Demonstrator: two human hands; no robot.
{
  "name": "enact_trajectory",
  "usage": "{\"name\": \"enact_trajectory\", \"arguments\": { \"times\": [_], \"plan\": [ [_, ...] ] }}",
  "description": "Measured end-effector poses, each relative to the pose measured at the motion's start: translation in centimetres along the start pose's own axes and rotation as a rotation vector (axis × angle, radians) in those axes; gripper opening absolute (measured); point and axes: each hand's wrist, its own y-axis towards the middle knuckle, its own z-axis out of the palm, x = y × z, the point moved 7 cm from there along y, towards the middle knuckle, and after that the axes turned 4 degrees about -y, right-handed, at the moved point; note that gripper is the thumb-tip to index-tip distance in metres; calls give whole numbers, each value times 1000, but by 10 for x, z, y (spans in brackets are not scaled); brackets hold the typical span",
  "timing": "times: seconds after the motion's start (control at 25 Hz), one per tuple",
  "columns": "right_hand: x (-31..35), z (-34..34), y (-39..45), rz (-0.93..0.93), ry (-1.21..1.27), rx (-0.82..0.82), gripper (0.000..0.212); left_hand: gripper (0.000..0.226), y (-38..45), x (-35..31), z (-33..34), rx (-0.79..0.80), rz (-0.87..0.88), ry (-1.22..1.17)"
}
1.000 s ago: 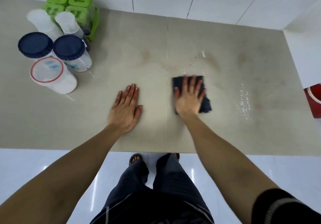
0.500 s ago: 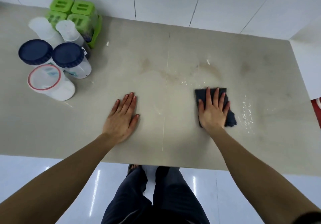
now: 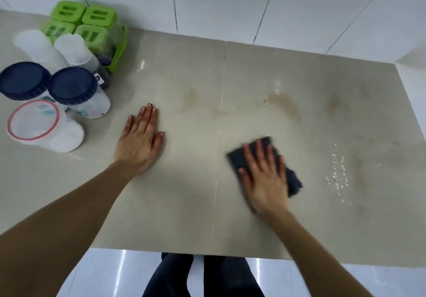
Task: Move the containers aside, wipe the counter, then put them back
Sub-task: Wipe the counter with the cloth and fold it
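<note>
STEP wiping | CHANGE right hand point(image 3: 265, 181) has swept the cloth point(image 3: 294, 182) right, then back toward the bench point(image 3: 184, 204) seam; droplets point(image 3: 337, 172) remain | FINGERS right flat, pressing cloth; left hand point(image 3: 140, 143) flat, bracing, holding nothing | containers point(image 3: 57, 78) clustered far-left, not yet returned

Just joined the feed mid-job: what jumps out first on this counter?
The right hand pressing a dark cloth flat on the beige counter, right of centre, draws the eye first, with white specks scattered just to its right. The left hand lies flat on the counter left of centre. At the far left, containers crowd together: two blue-lidded jars, a red-rimmed tub and green-lidded boxes by the wall.
</note>
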Motion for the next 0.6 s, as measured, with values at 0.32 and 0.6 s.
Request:
{"name": "enact_trajectory", "arguments": {
  "times": [0.32,0.6],
  "plan": [
    [-100,-16,178,518,41,9,61,65,1,2,2,-16,-4,33],
    [133,10,152,-121,19,29,59,66,3,5,4,-2,5,28]
  ]
}}
